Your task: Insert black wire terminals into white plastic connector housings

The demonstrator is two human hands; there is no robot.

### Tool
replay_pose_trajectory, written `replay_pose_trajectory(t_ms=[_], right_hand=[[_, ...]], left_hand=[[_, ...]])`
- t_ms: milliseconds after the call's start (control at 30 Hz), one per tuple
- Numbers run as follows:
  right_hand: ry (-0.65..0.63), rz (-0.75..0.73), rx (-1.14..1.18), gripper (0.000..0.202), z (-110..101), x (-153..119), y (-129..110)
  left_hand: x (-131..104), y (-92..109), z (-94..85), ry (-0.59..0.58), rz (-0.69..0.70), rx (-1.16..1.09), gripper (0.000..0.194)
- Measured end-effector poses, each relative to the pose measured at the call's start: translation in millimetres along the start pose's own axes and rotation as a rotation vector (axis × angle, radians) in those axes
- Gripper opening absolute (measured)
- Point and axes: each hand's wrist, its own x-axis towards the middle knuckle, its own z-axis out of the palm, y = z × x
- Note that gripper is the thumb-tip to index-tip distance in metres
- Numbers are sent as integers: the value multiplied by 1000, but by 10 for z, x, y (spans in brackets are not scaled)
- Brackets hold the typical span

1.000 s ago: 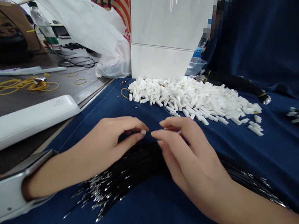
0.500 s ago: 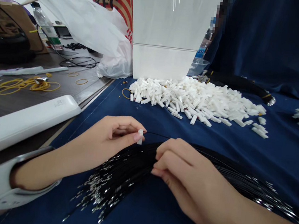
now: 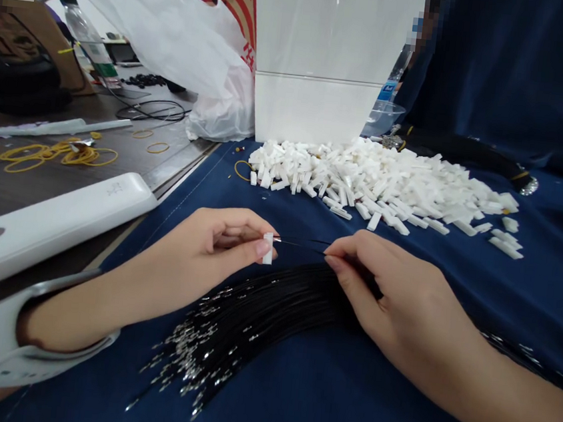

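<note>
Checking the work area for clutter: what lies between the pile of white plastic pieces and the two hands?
In the head view, only bare blue cloth lies between the white pieces and the left hand and right hand.

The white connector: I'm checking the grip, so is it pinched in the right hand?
No, the white connector is pinched in the left hand, while the right hand holds a single black wire leading to it.

Dark blue cloth [image 3: 292, 400] beside a grey tabletop [image 3: 53, 180], bright white backdrop.
</note>
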Motion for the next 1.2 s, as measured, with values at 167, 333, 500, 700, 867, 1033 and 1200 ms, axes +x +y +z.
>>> replay_pose_trajectory(t_ms=[167, 333, 500, 700, 867, 1033, 1200], right_hand=[[-23, 18, -13, 9, 18, -8, 19], [-28, 26, -16, 9, 15, -12, 27], [-13, 2, -3, 9, 12, -15, 16], [-17, -12, 10, 10, 10, -1, 15], [-67, -17, 70, 10, 23, 78, -36], [-103, -81, 75, 15, 76, 142, -83], [-130, -83, 77, 14, 109, 147, -69]], left_hand=[[11, 10, 15, 4, 9, 3, 9], [11, 17, 21, 11, 8, 17, 8], [6, 6, 16, 22, 21, 46, 9], [-29, 34, 53, 29, 44, 126, 10], [-32, 38, 105, 35, 96, 243, 11], [-23, 11, 124, 4, 131, 295, 13], [-36, 4, 124, 12, 151, 333, 15]])
